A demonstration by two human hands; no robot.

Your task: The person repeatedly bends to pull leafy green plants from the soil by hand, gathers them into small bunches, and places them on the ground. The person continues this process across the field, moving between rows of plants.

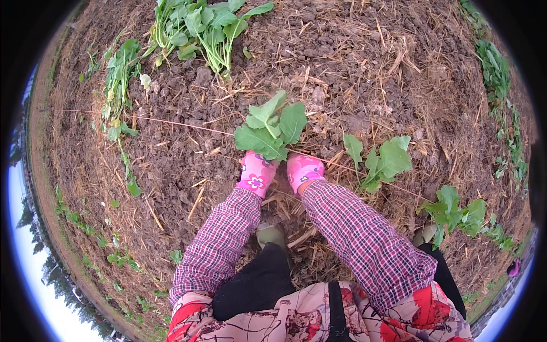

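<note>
My left hand (258, 173), in a pink flowered glove, is low at the base of a leafy green seedling (269, 130); its fingers are hidden under the leaves. Close beside it on the right, my right hand (304, 169), gloved alike, reaches down to the soil, its fingertips also out of sight. A thin reddish string (183, 125) stretches across the ground and passes by both hands. Another seedling (384, 162) stands in the soil to the right along the string, and a further one (448, 209) lies beyond it.
Bunches of loose seedlings (213, 34) lie on the straw-strewn soil (350, 55) at the top left. A limp bunch (119, 77) lies farther left, and more greens (493, 70) lie at the far right. My boot (271, 235) is just below my hands.
</note>
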